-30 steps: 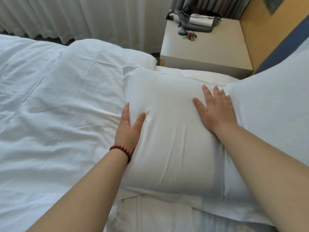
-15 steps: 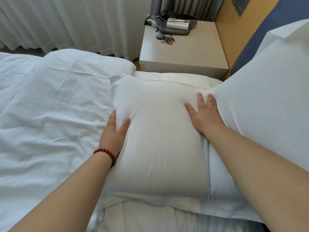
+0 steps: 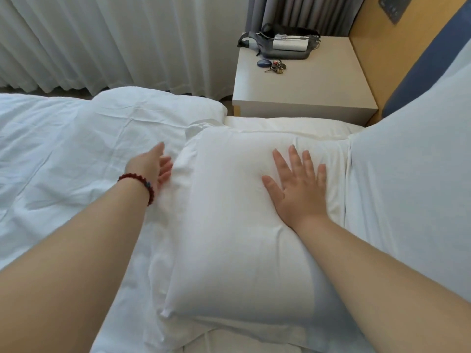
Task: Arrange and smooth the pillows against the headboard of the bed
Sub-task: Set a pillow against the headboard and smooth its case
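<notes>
White stuffed pillow (image 3: 229,225): flat, short of blue padded headboard (image 3: 420,72).
Left hand (image 3: 153,166): we lifted it off the edge; loose, empty.
Right hand (image 3: 298,189): now centred, spread flat, smoothing; we judge propping remains.

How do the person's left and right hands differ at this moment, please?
The left hand is beside the left edge of the pillow, turned on its side, while the right hand lies palm-down on top of it. The left hand's fingers are together; the right hand's are spread. Only the left wrist wears a red bead bracelet. Both hands are open, gripping nothing.
</notes>
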Action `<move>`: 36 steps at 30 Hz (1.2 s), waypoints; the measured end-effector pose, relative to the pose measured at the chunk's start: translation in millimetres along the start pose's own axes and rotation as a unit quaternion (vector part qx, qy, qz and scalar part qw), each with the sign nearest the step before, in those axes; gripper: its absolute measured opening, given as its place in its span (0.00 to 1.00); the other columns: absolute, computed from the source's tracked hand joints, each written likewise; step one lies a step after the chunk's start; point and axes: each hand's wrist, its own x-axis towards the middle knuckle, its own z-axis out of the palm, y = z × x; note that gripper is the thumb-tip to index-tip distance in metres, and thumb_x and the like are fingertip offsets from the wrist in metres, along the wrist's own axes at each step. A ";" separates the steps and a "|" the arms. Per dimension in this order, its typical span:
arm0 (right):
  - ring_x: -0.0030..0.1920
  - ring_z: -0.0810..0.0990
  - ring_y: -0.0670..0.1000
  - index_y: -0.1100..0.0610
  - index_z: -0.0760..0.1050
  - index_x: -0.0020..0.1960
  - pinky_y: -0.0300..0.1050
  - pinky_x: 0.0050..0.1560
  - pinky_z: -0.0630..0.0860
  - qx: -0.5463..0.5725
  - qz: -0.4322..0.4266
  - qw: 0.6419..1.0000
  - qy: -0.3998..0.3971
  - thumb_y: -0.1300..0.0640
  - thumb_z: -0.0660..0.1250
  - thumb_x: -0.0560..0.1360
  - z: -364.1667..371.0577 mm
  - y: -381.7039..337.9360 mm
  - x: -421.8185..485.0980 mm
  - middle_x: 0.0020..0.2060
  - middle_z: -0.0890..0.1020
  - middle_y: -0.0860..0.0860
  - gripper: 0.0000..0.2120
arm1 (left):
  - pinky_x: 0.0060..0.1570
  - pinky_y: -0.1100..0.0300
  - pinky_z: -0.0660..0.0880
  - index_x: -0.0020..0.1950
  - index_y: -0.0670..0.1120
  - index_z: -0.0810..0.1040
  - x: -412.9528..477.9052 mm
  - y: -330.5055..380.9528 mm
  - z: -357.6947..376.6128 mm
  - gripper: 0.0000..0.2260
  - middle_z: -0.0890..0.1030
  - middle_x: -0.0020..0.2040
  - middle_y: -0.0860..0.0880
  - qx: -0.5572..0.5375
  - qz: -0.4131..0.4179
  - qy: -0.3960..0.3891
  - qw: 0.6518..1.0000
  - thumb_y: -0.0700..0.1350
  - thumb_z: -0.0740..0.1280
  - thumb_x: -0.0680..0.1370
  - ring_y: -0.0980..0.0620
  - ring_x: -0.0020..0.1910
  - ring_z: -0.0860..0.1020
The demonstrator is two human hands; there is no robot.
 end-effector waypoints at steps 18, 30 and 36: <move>0.78 0.35 0.58 0.43 0.38 0.80 0.60 0.74 0.28 -0.192 0.054 0.978 -0.061 0.35 0.36 0.80 -54.6 41.2 4.4 0.80 0.40 0.56 0.30 | 0.74 0.45 0.35 0.78 0.61 0.40 -85.1 -69.2 95.4 0.26 0.38 0.79 0.55 0.674 0.351 -0.085 0.644 0.63 0.40 0.80 0.51 0.77 0.35; 0.79 0.38 0.57 0.47 0.56 0.79 0.64 0.68 0.22 -0.175 0.086 0.980 -0.030 0.42 0.51 0.79 -146.1 16.5 -106.9 0.80 0.47 0.55 0.30 | 0.70 0.38 0.30 0.75 0.60 0.31 -194.6 -96.2 111.5 0.29 0.30 0.77 0.53 0.689 0.332 -0.180 0.618 0.65 0.32 0.76 0.44 0.75 0.29; 0.79 0.44 0.58 0.46 0.59 0.78 0.61 0.71 0.27 -0.173 0.184 0.966 0.049 0.41 0.59 0.77 -232.8 68.8 -150.0 0.80 0.50 0.55 0.31 | 0.72 0.44 0.31 0.77 0.57 0.34 -234.4 -115.0 95.1 0.33 0.31 0.77 0.55 0.711 0.317 -0.268 0.568 0.63 0.28 0.72 0.51 0.74 0.28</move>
